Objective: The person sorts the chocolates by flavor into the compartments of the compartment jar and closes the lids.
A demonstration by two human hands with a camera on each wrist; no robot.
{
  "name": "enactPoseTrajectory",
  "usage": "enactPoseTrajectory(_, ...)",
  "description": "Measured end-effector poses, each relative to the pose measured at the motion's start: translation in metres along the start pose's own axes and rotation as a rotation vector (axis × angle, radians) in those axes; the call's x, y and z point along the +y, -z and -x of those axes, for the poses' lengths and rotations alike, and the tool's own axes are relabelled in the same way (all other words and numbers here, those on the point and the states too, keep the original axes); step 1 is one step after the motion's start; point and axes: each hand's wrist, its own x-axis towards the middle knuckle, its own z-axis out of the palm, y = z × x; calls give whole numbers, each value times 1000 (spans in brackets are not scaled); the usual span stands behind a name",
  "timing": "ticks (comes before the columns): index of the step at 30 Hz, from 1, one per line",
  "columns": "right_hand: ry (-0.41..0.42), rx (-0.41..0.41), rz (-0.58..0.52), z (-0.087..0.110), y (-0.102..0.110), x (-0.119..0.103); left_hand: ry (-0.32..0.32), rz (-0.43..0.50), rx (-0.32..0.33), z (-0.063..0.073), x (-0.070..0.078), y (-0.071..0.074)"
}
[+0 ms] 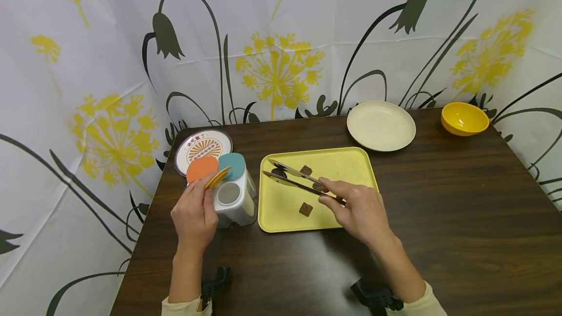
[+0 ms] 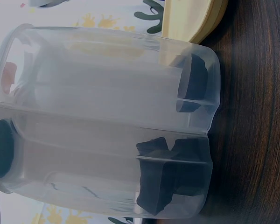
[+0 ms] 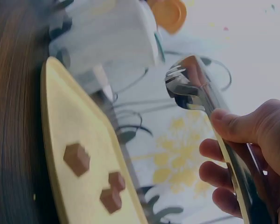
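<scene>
My left hand [image 1: 193,213] pinches a yellow-orange lid [image 1: 218,178], tilted up beside the uncovered round mouth [image 1: 229,193] of a translucent divided container [image 2: 98,116]. An orange lid [image 1: 202,167] and a teal lid [image 1: 231,166] cover other compartments. Dark chunks [image 2: 156,179] lie at the container's bottom. In my right hand [image 1: 357,208] is a pair of metal tongs [image 3: 238,168], reaching left over the yellow tray [image 1: 351,165]. A dark round piece [image 1: 279,173] shows between the tong tips; whether they squeeze it I cannot tell. Brown chocolate squares [image 1: 306,209] lie on the tray.
Behind the container lies a patterned plate [image 1: 181,160]. A cream plate [image 1: 381,126] stands at the back, right of the tray, and a yellow bowl [image 1: 464,120] at the far right corner. A printed curtain [image 1: 281,13] hangs behind the dark wooden table [image 1: 461,228].
</scene>
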Motion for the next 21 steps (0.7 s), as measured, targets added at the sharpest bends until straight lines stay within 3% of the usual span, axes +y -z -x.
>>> enactPoseTrajectory(7, 160, 43, -71, -10, -7, -23, -6, 1, 8, 0, 0, -1)
enactPoseTrajectory(21, 287, 4, -88, -21, -27, -52, -24, 15, 42, 0, 0, -1)
